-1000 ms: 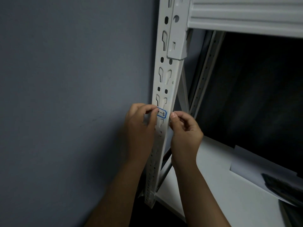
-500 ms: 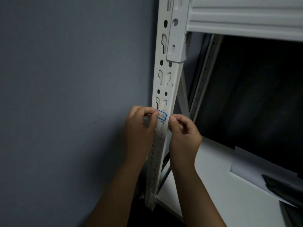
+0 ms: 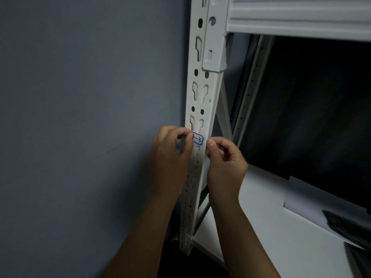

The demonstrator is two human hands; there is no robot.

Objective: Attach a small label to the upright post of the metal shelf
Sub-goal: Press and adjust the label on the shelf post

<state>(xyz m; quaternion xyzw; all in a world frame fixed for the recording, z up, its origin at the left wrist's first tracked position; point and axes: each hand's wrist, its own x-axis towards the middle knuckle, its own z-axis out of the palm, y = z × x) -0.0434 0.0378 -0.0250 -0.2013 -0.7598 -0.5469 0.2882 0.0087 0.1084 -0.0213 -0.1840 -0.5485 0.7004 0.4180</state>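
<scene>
A small white label (image 3: 198,139) with a blue border and black handwriting lies across the front of the white perforated upright post (image 3: 202,93). My left hand (image 3: 170,155) comes from the post's left side. Its thumb and forefinger pinch the label's left end and hide that end. My right hand (image 3: 225,157) is on the post's right side with curled fingers. Its thumb tip touches the post's edge just right of the label, and I see nothing held in it.
A grey wall (image 3: 80,117) stands close on the left. A white shelf beam (image 3: 301,15) crosses above, and a white shelf board (image 3: 271,227) lies below right. On that board are a sheet of paper (image 3: 313,199) and a dark object (image 3: 349,227). A rear post (image 3: 251,93) stands behind.
Both hands have stayed at the label on the post, with only a slight shift of the view.
</scene>
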